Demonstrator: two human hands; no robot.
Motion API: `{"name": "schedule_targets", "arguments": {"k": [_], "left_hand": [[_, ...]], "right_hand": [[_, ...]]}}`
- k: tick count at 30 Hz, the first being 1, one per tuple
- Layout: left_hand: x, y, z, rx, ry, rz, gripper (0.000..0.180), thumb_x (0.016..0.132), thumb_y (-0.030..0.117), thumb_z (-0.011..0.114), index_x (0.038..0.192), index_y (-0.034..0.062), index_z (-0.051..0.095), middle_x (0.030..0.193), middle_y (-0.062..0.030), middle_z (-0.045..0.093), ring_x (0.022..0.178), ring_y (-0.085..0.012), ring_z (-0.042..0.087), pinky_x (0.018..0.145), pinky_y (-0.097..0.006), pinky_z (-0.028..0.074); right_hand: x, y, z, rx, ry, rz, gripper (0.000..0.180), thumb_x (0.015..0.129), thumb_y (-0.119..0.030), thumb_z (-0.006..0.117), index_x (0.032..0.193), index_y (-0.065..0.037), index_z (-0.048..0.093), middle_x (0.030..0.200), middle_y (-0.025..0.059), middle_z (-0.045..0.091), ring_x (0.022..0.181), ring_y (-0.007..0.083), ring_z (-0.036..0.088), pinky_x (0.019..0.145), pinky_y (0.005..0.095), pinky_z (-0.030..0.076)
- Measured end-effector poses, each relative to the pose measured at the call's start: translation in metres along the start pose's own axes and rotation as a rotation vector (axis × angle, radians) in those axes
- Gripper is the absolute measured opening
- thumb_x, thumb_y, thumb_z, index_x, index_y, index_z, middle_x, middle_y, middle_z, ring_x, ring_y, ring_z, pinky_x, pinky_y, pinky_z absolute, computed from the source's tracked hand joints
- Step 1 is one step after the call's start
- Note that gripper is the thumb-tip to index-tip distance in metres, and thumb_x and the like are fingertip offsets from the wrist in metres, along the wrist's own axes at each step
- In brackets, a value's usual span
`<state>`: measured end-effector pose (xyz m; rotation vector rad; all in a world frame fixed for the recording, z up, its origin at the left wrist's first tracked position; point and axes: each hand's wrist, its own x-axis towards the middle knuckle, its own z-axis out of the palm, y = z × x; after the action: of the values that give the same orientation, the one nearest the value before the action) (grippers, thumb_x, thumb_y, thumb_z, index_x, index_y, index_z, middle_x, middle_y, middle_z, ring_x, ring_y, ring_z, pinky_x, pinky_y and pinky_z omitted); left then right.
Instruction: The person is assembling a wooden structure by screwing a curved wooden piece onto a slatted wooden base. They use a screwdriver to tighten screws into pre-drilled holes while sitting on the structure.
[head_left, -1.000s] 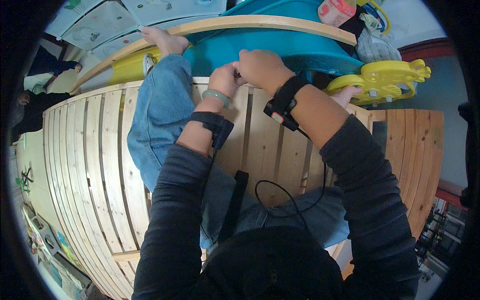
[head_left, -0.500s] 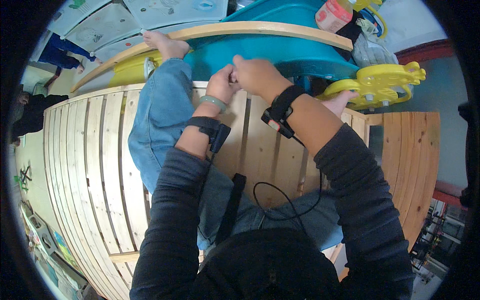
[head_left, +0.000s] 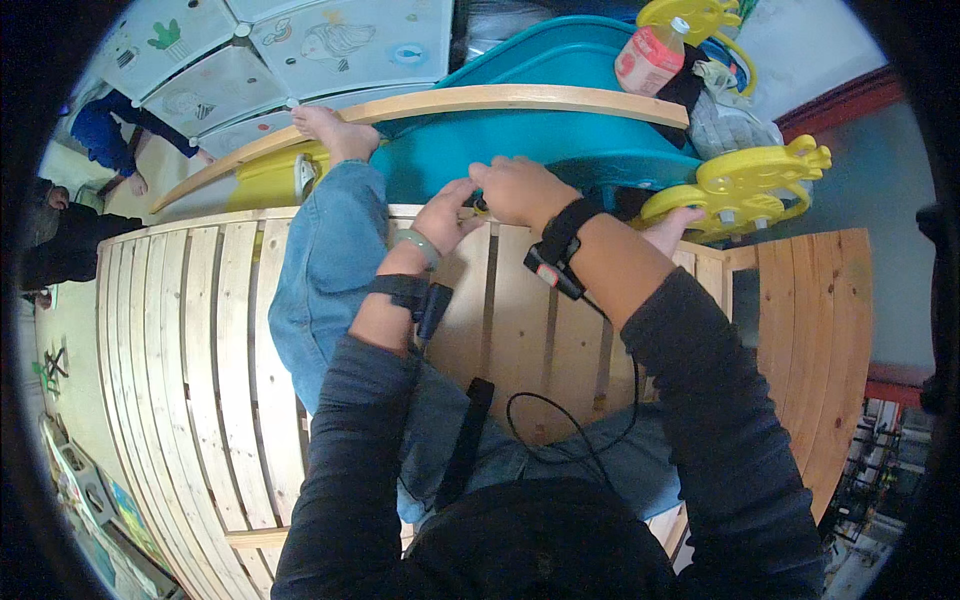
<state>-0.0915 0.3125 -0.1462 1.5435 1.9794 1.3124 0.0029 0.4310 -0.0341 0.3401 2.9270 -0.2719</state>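
My left hand (head_left: 446, 214) and my right hand (head_left: 518, 189) meet at the lower edge of a teal plastic slide (head_left: 580, 150). Both pinch a small dark part (head_left: 481, 204) between their fingertips; most of it is hidden by the fingers. Each wrist carries a black strap, and the left also a pale band. I sit on a curved wooden slatted deck (head_left: 180, 330) with my legs in blue jeans (head_left: 325, 270) and my bare foot (head_left: 330, 128) stretched toward the slide.
A curved wooden rail (head_left: 500, 98) arches over the slide. Yellow plastic parts (head_left: 760, 180) and a pink bottle (head_left: 650, 60) lie at the right. Pale cabinet panels (head_left: 340, 40) with animal drawings stand behind. Another person in blue (head_left: 100, 130) crouches at upper left. A black cable (head_left: 570, 440) hangs over my lap.
Both hands stay together on the same spot at the slide's edge, with the fingers shifting slightly. My head has tilted, so the whole scene sits lower in view.
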Motion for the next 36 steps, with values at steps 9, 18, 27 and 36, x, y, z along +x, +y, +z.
{"name": "schedule_targets", "arguments": {"k": [9,18,27,36], "left_hand": [[0.001,0.003,0.009,0.120,0.123,-0.089,0.030,0.077,0.018,0.071,0.098,0.0026,0.056,0.081,-0.0180,0.059,0.078,-0.0360,0.060,0.073,-0.042,0.049],[-0.001,0.000,-0.004,-0.146,0.036,-0.140,0.028,0.077,0.012,0.070,0.100,0.0031,0.057,0.096,-0.0180,0.063,0.090,-0.0346,0.062,0.077,-0.040,0.050],[-0.001,-0.012,-0.004,0.016,0.107,-0.072,0.031,0.075,0.014,0.070,0.105,0.0076,0.061,0.094,-0.0193,0.065,0.089,-0.0367,0.062,0.076,-0.041,0.050],[0.005,0.009,0.000,0.167,-0.049,-0.277,0.021,0.081,0.020,0.066,0.093,0.0032,0.064,0.090,-0.0192,0.065,0.083,-0.0377,0.063,0.071,-0.042,0.050]], "right_hand": [[-0.004,-0.003,0.012,0.258,0.148,0.091,0.027,0.084,-0.025,0.060,0.097,-0.003,0.051,0.092,0.0237,0.060,0.087,0.0417,0.059,0.073,0.0485,0.047],[0.016,-0.001,0.005,0.056,0.032,-0.176,0.028,0.081,-0.022,0.061,0.100,-0.002,0.054,0.094,0.0233,0.063,0.093,0.0373,0.062,0.077,0.0478,0.050],[0.013,-0.022,-0.003,0.158,-0.078,-0.014,0.033,0.082,-0.031,0.060,0.099,-0.002,0.054,0.091,0.0237,0.063,0.088,0.0387,0.062,0.074,0.0478,0.049],[0.013,-0.017,0.009,0.010,0.031,0.146,0.030,0.082,-0.028,0.060,0.103,-0.007,0.060,0.093,0.0189,0.064,0.090,0.0381,0.062,0.074,0.0485,0.050]]}}
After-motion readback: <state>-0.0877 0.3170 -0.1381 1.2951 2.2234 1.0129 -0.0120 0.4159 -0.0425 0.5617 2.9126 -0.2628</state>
